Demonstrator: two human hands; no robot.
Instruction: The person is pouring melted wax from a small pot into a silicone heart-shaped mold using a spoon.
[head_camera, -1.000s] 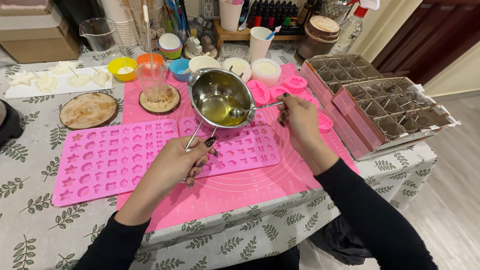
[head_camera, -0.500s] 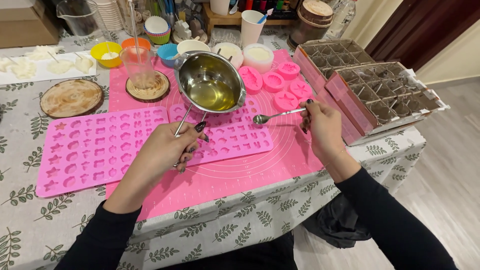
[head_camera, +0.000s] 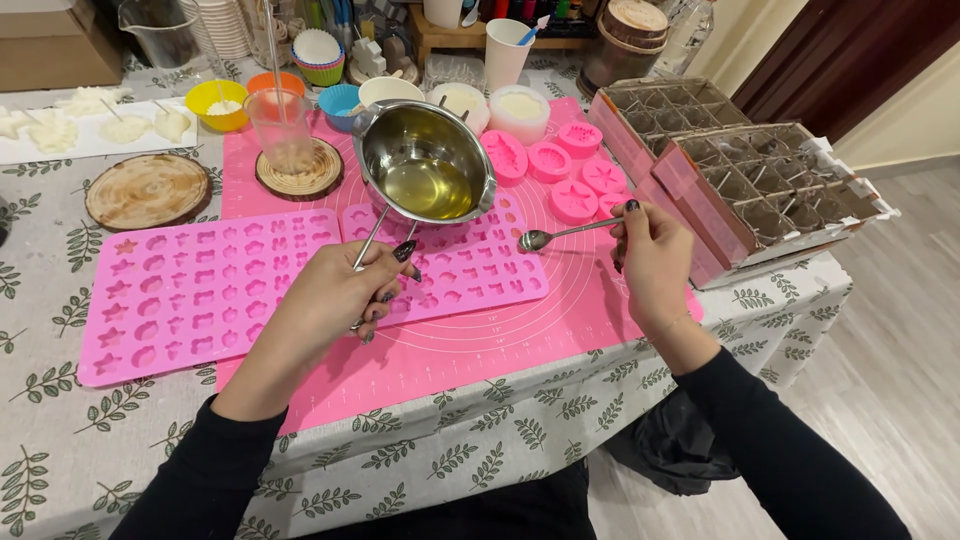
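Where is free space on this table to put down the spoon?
Bare pink mat lies between the small-cavity mould and the table's near edge, below the spoon. The back, around the cups and round moulds, is crowded.

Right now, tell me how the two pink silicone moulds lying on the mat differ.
The left mould is larger, with more cavities; the right mould is smaller. The left mould lies uncovered, while the metal pot, held by the left hand, hangs over the right mould's far edge. The left mould overhangs the pink mat onto the tablecloth; the right mould sits fully on it. Both are pink, flat, with empty cavities.
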